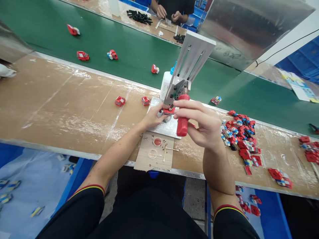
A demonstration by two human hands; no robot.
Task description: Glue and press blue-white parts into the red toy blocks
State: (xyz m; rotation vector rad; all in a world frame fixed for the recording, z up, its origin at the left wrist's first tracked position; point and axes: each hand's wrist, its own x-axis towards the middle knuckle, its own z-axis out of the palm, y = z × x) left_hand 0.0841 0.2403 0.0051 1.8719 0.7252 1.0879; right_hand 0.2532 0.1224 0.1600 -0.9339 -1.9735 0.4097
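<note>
My left hand [156, 117] pinches a small red plastic part [169, 111] on the metal base plate [171, 127] of a bench press [190, 63]. That part sits right beneath the press's clamp mechanism, and fingers hide some of it. My right hand [203, 121] is closed round the red handle [183, 122] of the press's lever. Behind the press stands a white bottle [165, 84] with a blue cap. In front of the base plate, a cardboard piece [142, 157] carries a small dish of red stuff [157, 142], a clear dish [153, 153] and cotton swabs [164, 154].
A pile of red, blue and white parts [240, 132] lies to the right. Two red parts [120, 101] rest left of the press. Several parts dot the green conveyor belt [134, 54]. Across it, another person's hands [169, 13] work near black pieces [139, 17]. Blue bins [74, 181] flank me below.
</note>
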